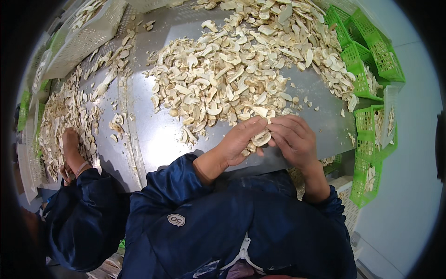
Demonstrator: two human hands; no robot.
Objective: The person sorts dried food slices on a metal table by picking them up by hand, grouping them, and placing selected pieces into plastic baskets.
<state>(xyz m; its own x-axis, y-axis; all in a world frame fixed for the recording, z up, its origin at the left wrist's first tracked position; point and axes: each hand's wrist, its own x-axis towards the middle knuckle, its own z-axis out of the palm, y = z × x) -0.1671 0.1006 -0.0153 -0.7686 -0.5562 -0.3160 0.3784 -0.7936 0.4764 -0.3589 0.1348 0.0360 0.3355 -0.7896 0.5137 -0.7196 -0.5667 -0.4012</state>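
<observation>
My left hand [240, 141] is closed around several dried mushroom slices [259, 138], which fan out between its thumb and fingers. My right hand [294, 137] meets it from the right, its fingertips pinching a pale slice at the top of the bunch. Both hands are above the near edge of the metal table [167, 139]. Just beyond them spreads a broad heap of dried mushroom slices [209, 80], cream with brown edges. Parts of the right fingertips are hidden behind the slices.
A co-worker's hand [70, 139] rests in another mushroom pile [59, 115] at the left. A white perforated crate [87, 42] stands at the upper left. Green plastic baskets [364, 136], some holding slices, line the table's right edge. A further heap [296, 28] lies at the back.
</observation>
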